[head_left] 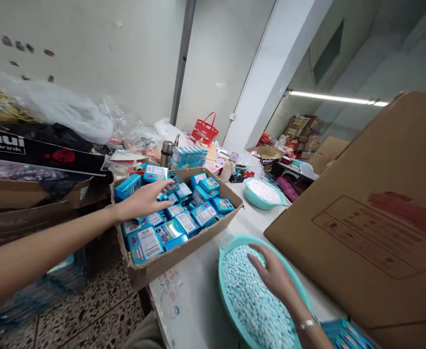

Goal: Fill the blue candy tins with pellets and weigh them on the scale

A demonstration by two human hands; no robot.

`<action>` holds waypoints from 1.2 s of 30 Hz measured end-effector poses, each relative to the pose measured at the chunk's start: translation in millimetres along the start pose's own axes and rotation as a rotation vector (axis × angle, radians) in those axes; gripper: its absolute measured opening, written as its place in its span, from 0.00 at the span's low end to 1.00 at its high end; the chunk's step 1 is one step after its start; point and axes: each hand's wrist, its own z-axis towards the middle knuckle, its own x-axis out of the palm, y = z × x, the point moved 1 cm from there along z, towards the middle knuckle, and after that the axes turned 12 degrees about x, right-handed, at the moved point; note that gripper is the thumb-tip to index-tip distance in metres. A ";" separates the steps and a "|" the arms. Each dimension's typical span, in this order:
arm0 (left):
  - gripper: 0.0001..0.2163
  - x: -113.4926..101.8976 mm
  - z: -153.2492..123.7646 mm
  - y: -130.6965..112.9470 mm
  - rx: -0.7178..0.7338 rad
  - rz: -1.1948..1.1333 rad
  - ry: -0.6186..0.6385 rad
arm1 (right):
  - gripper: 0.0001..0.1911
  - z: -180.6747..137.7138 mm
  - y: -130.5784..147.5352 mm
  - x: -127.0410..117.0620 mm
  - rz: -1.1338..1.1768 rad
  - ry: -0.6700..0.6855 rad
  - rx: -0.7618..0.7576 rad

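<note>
My left hand [147, 199] reaches over an open cardboard box [183, 252] full of small blue printed boxes [168, 231]. Its fingers are stretched apart, with nothing visible in them; whether they touch a blue box I cannot tell. On the right, my right hand [274, 272] hovers over a turquoise basin [224, 286] filled with pale blue pellets [251, 295]. Thumb and fingers are apart there and no object shows between them. A bracelet circles that wrist.
A large cardboard carton [365, 228] stands right of the basin. Beyond it sits a smaller turquoise bowl [260, 206] of pale pink pellets. A thermos [166, 154], blue boxes in a row [189, 156] and a red bag [204, 131] are behind. Stickers [171, 286] lie near the table edge.
</note>
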 end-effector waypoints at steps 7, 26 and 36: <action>0.15 91.4 113.0 20.3 0.287 0.048 0.191 | 0.27 160.9 105.0 40.5 -0.529 0.072 -0.128; 0.17 22.6 81.3 -2.9 -0.186 -1.028 0.000 | 0.37 100.2 115.5 -2.5 1.473 0.415 0.005; 0.09 89.0 -32.0 -162.1 -0.961 -2.122 -0.018 | 0.40 -104.5 117.5 -8.0 2.056 0.442 0.426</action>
